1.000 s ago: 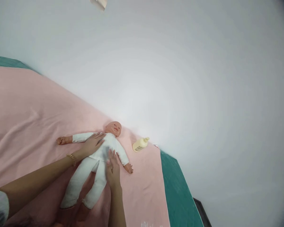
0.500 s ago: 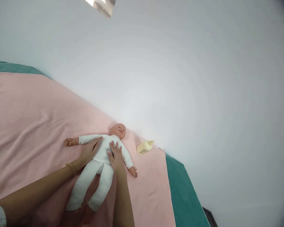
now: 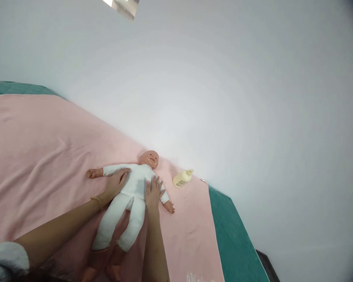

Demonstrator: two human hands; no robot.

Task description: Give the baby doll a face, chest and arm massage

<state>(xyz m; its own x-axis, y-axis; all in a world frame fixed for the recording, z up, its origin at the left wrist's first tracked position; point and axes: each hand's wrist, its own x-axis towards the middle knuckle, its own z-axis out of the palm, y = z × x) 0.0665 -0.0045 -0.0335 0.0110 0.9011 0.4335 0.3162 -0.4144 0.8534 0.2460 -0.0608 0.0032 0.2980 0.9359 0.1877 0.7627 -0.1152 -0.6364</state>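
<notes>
A baby doll [image 3: 135, 184] in a white suit lies face up on a pink towel [image 3: 41, 149], arms spread, head toward the wall. My left hand [image 3: 115, 185] rests flat on the doll's left side near the arm, fingers apart; a bead bracelet is on that wrist. On the doll's other side, by its arm, my right hand [image 3: 153, 192] lies flat with fingers spread. Neither hand grips anything.
A small pale-yellow lotion bottle [image 3: 182, 178] lies on its side on the towel, right of the doll's head. Under the towel is a teal cover [image 3: 232, 243], showing at the right and far left. A white wall [image 3: 223, 98] rises directly behind.
Both hands have slid outward over the doll's chest: my right hand moved from the belly up and toward the doll's arm; my left hand drew back a little toward the side.
</notes>
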